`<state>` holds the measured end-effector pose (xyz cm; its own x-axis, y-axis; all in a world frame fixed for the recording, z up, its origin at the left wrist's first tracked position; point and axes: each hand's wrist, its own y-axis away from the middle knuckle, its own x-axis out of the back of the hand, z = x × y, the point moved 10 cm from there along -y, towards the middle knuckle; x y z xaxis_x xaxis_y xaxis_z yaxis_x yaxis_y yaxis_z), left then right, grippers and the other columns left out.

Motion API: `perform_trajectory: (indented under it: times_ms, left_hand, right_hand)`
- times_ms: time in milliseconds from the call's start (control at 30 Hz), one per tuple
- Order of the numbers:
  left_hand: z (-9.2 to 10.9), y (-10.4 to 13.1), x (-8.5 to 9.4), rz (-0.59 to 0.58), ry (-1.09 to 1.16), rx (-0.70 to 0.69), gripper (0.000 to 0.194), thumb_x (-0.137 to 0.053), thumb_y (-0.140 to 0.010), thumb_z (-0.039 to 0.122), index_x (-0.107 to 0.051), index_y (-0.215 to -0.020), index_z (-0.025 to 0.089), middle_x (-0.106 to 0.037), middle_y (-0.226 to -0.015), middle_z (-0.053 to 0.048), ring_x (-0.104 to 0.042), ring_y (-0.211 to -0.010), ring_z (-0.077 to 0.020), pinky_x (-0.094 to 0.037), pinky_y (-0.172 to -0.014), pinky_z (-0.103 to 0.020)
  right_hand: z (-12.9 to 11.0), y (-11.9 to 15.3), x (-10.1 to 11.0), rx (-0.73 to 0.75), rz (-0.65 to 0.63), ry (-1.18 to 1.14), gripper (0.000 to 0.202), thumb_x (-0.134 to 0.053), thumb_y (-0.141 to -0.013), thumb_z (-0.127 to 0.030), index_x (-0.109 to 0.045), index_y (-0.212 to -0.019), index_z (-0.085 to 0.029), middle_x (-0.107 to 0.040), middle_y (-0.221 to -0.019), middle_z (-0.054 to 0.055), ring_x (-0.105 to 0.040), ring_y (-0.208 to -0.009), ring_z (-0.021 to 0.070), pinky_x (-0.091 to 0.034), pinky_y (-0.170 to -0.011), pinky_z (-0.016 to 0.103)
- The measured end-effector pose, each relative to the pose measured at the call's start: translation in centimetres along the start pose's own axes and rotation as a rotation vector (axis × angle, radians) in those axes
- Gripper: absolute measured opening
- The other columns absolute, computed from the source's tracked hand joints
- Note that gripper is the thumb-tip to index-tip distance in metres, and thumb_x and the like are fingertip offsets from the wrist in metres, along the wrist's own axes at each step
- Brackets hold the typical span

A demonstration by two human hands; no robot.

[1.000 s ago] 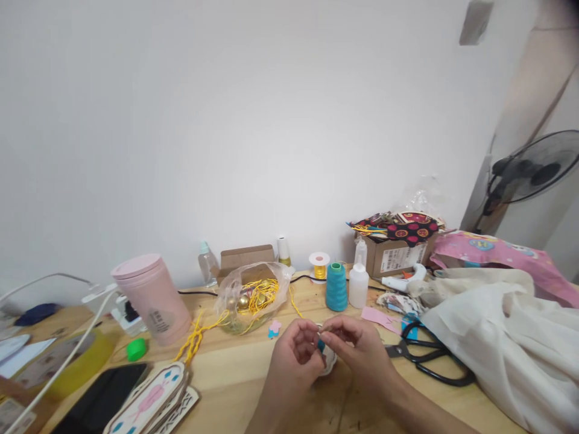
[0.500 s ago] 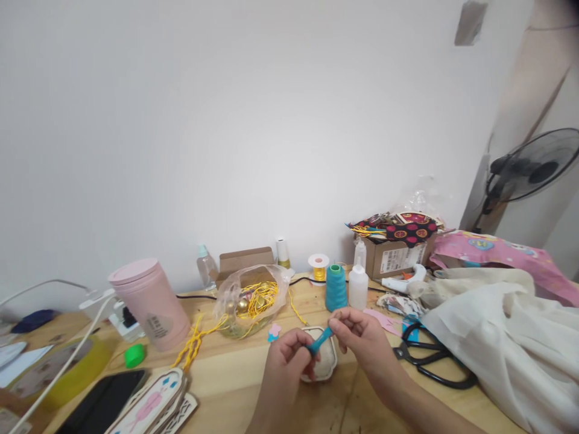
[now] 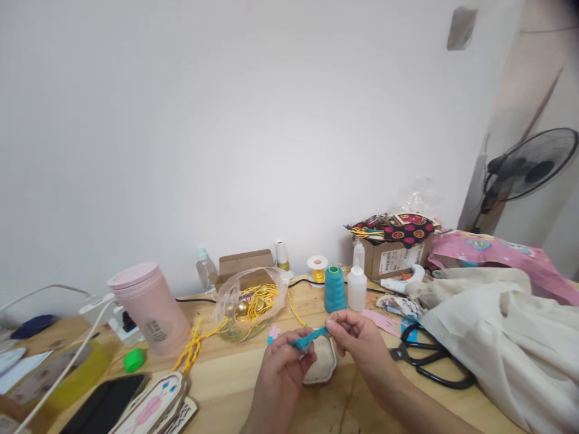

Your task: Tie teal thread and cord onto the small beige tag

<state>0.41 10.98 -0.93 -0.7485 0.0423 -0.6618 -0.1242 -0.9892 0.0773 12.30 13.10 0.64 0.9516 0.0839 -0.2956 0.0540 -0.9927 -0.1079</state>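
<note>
A narrow blue strip (image 3: 311,339), perhaps folded paper or felt, stretches between my two hands. My left hand (image 3: 284,363) pinches its lower left end, and my right hand (image 3: 357,339) grips the upper right end between thumb and fingertips. Beneath them on the table lies a pale tray-like piece with a scalloped rim (image 3: 326,375), partly covered by my hands. Just behind stand a teal thread cone (image 3: 335,290) and a white squeeze bottle (image 3: 357,289). A small pink and blue flower cutout (image 3: 274,333) rests left of my left hand.
Black-handled scissors (image 3: 432,358) and a cream cloth (image 3: 506,337) lie on the right. To the left are a pink tumbler (image 3: 151,307), a phone (image 3: 104,404), stacked decorated plaques (image 3: 149,410) and a plastic bag of yellow cord (image 3: 253,301). A full cardboard box (image 3: 398,256) stands behind.
The blue strip has turned to a flatter slant, and its left end now looks wider and creased. My left hand has shifted slightly left, with its fingers rearranged on the strip.
</note>
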Motion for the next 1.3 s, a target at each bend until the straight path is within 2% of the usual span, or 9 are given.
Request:
perform_trajectory:
  times_ms: [267, 467, 700, 767, 867, 1033, 1133, 1200, 1300]
  left_hand:
    - [0.0, 0.1, -0.5, -0.041, 0.113, -0.002, 0.01, -0.058, -0.053, 0.006, -0.065, -0.052, 0.013, -0.064, -0.059, -0.003, -0.05, -0.052, -0.0107, -0.041, -0.051, -0.022]
    - [0.2, 0.6, -1.8, -0.198, 0.245, 0.079, 0.016, -0.053, -0.057, 0.008, -0.065, -0.065, 0.014, -0.061, -0.058, -0.004, -0.046, -0.044, -0.0082, -0.038, -0.048, -0.022]
    - [0.8, 0.0, -0.6, -0.115, 0.234, -0.004, 0.024, -0.059, -0.063, 0.007, -0.063, -0.084, 0.018, -0.063, -0.069, -0.002, -0.058, -0.074, -0.0135, -0.043, -0.08, -0.031]
    - [0.4, 0.0, -0.6, -0.089, 0.162, -0.013, 0.028, -0.061, -0.06, 0.004, -0.061, -0.085, 0.017, -0.061, -0.07, -0.001, -0.058, -0.071, -0.0124, -0.045, -0.075, -0.028]
    - [0.1, -0.2, -0.5, -0.055, 0.076, -0.032, 0.029, -0.062, -0.056, 0.005, -0.058, -0.082, 0.018, -0.053, -0.06, 0.005, -0.051, -0.05, -0.0061, -0.044, -0.054, -0.019]
    - [0.7, -0.7, 1.9, 0.126, -0.102, -0.057, 0.019, -0.06, -0.065, 0.014, -0.054, -0.083, 0.018, -0.041, -0.049, 0.012, -0.024, -0.029, 0.0007, -0.021, -0.03, -0.012]
    - [1.6, -0.6, 2.1, 0.158, -0.171, -0.132, 0.013, -0.06, -0.07, 0.022, -0.056, -0.083, 0.019, -0.048, -0.051, 0.009, -0.043, -0.04, -0.0026, -0.032, -0.037, -0.011]
    - [1.8, -0.3, 1.3, 0.134, -0.25, -0.167, 0.016, -0.065, -0.067, 0.023, -0.06, -0.08, 0.017, -0.06, -0.063, 0.003, -0.056, -0.059, -0.0081, -0.043, -0.052, -0.015]
    - [1.3, 0.0, -0.6, 0.054, -0.408, -0.178, 0.017, -0.072, -0.057, 0.02, -0.066, -0.072, 0.015, -0.067, -0.072, -0.003, -0.06, -0.07, -0.0159, -0.047, -0.064, -0.023]
  right_hand:
    - [0.2, -0.1, -0.1, -0.003, -0.005, -0.003, 0.033, -0.071, -0.054, -0.043, -0.057, -0.056, -0.014, -0.052, -0.048, -0.004, -0.038, -0.04, 0.0057, -0.03, -0.038, 0.018]
    - [0.0, 0.0, 0.1, 0.005, -0.005, -0.009, 0.032, -0.07, -0.056, -0.043, -0.057, -0.06, -0.014, -0.053, -0.05, -0.003, -0.038, -0.041, 0.0058, -0.031, -0.038, 0.017]
    - [-1.1, 0.1, 0.2, 0.062, 0.007, 0.0, 0.031, -0.068, -0.059, -0.043, -0.056, -0.062, -0.015, -0.051, -0.052, -0.004, -0.038, -0.044, 0.0064, -0.032, -0.04, 0.018]
    - [-1.3, 0.1, 0.2, 0.085, 0.009, 0.005, 0.032, -0.067, -0.061, -0.045, -0.055, -0.062, -0.015, -0.048, -0.051, -0.005, -0.039, -0.045, 0.0071, -0.034, -0.042, 0.018]
    - [-1.4, 0.2, 0.1, 0.099, -0.001, 0.024, 0.031, -0.064, -0.065, -0.044, -0.054, -0.064, -0.016, -0.046, -0.048, -0.006, -0.041, -0.045, 0.0077, -0.036, -0.043, 0.019]
    - [-1.9, 0.3, 0.4, 0.134, 0.016, 0.088, 0.028, -0.059, -0.071, -0.043, -0.052, -0.066, -0.016, -0.046, -0.045, -0.006, -0.041, -0.043, 0.0075, -0.036, -0.044, 0.019]
    - [-2.4, 0.4, 0.5, 0.177, 0.024, 0.149, 0.025, -0.059, -0.07, -0.041, -0.053, -0.065, -0.017, -0.048, -0.049, -0.006, -0.041, -0.045, 0.0078, -0.035, -0.045, 0.019]
    - [-2.7, 0.6, 0.3, 0.207, 0.016, 0.203, 0.021, -0.062, -0.068, -0.036, -0.056, -0.063, -0.017, -0.052, -0.053, -0.004, -0.044, -0.048, 0.0089, -0.036, -0.046, 0.02]
    - [-2.9, 0.9, -0.2, 0.231, -0.018, 0.287, 0.014, -0.064, -0.066, -0.029, -0.062, -0.062, -0.017, -0.059, -0.059, 0.0, -0.05, -0.056, 0.0128, -0.039, -0.053, 0.023]
